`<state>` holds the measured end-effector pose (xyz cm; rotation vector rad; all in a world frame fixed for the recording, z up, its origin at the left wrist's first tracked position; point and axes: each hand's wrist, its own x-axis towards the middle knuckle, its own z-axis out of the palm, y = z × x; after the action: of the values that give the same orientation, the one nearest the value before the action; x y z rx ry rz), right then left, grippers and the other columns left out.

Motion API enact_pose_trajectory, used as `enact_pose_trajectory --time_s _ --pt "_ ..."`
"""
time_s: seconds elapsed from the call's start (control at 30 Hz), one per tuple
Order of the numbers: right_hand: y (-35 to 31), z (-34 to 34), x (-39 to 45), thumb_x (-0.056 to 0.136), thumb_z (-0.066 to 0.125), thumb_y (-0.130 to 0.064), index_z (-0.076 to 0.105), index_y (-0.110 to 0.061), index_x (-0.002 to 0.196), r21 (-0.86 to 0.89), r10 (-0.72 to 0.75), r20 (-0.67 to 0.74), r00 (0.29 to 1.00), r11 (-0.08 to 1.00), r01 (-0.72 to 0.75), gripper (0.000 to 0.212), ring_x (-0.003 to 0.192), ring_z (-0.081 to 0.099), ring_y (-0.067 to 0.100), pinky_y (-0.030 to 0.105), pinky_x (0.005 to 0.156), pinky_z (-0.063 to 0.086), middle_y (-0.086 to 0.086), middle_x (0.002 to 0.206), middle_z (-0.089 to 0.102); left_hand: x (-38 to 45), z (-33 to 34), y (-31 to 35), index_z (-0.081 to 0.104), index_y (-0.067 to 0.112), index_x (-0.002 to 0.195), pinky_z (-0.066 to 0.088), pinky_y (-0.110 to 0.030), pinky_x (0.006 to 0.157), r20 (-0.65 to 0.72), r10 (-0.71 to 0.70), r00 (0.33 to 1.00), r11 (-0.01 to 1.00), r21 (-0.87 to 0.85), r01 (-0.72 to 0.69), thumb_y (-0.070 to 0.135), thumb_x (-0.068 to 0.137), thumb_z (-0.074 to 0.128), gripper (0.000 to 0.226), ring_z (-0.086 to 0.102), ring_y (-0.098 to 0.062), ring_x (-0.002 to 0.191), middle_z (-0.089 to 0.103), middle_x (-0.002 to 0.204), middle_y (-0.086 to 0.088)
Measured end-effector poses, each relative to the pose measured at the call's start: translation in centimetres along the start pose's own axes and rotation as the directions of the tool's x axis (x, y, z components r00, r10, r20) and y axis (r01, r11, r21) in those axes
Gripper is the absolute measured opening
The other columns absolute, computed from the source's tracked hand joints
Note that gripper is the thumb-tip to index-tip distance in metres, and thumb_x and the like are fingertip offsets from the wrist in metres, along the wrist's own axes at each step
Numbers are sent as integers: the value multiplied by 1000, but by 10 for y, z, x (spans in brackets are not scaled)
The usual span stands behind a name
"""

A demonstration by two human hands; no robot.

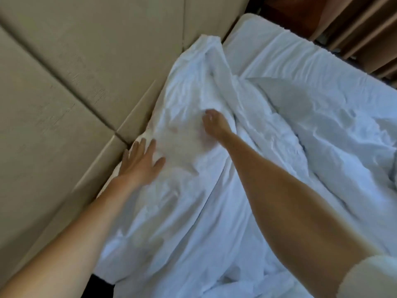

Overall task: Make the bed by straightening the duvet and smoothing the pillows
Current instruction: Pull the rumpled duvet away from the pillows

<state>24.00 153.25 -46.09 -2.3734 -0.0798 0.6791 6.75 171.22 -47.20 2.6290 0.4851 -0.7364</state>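
Observation:
A white, creased pillow (184, 117) lies along the padded beige headboard (71, 67). My left hand (141, 162) rests flat on the pillow's near end, fingers spread and straight, close to the headboard. My right hand (214, 123) lies on the middle of the pillow with its fingers bent down into the cloth; I cannot tell whether it grips the fabric. A rumpled white duvet (300, 130) is bunched to the right of the pillow and runs down toward me. Bare white sheet (268, 44) shows at the far corner of the mattress.
The headboard's upholstered panels fill the left side, tight against the bed. Brown curtains or wooden furniture (365, 35) stand past the bed's far right edge. A dark floor gap (101, 284) shows at the lower left beside the mattress.

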Motion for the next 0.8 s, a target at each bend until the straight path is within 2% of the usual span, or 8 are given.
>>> enact_pose_trajectory --time_s 0.2,0.33,0.4,0.47,0.53,0.63,0.7,0.8 --pt "36 62 -100 100 40 -48 29 -15 153 -252 -121 98 988 957 142 64 149 20 20 42 121 15 4 161 26 -89 54 -58 18 19 152 33 -46 112 -133 -262 956 931 -296 214 84 75 44 104 34 -29 142 33 156 -7" --pt "39 91 -155 93 42 -64 16 -20 156 -318 -152 190 970 925 207 81 151 10 19 46 122 10 2 164 14 -137 79 -79 25 25 147 41 -50 104 -13 -472 882 807 -410 425 99 48 49 127 49 -33 130 49 144 -5" --pt "40 102 -181 90 43 -69 15 -22 156 -317 -157 206 966 923 218 86 151 10 19 46 122 10 1 164 13 -151 83 -78 22 29 150 45 -48 101 -46 -452 891 811 -436 390 92 50 58 123 52 -33 127 50 144 -5" --pt "39 113 -211 84 48 -73 15 -23 155 -316 -185 240 953 913 257 94 150 16 21 46 120 16 1 163 16 -167 75 -74 32 17 147 47 -42 94 -71 -430 900 853 -360 379 79 60 69 112 54 -33 122 53 140 -9" --pt "41 123 -244 77 56 -76 13 -22 155 -290 -198 307 931 912 290 104 147 23 23 44 118 25 2 160 21 -193 67 -74 42 5 138 48 -40 89 57 -400 915 861 -319 396 72 64 74 105 56 -31 113 56 134 -11" --pt "54 135 -291 74 63 -73 9 -25 156 -264 -194 418 887 909 323 109 142 31 28 45 115 31 7 155 32 -239 88 -81 52 8 124 45 -33 69 202 -331 922 913 -180 367 65 69 75 82 58 -25 95 61 121 -8" --pt "65 138 -314 79 68 -63 14 -25 156 -218 -187 469 863 922 319 101 138 39 27 43 112 36 8 150 40 -264 105 -87 58 10 114 40 -31 62 68 -353 933 911 -202 360 57 81 69 58 56 -24 87 65 114 -12" --pt "73 130 -339 85 73 -37 43 -17 144 -117 -281 421 862 926 359 69 121 56 21 34 103 44 7 132 58 -289 74 -91 59 13 117 47 -41 82 -259 -479 839 867 -290 405 47 88 66 45 58 -40 108 61 120 -20"
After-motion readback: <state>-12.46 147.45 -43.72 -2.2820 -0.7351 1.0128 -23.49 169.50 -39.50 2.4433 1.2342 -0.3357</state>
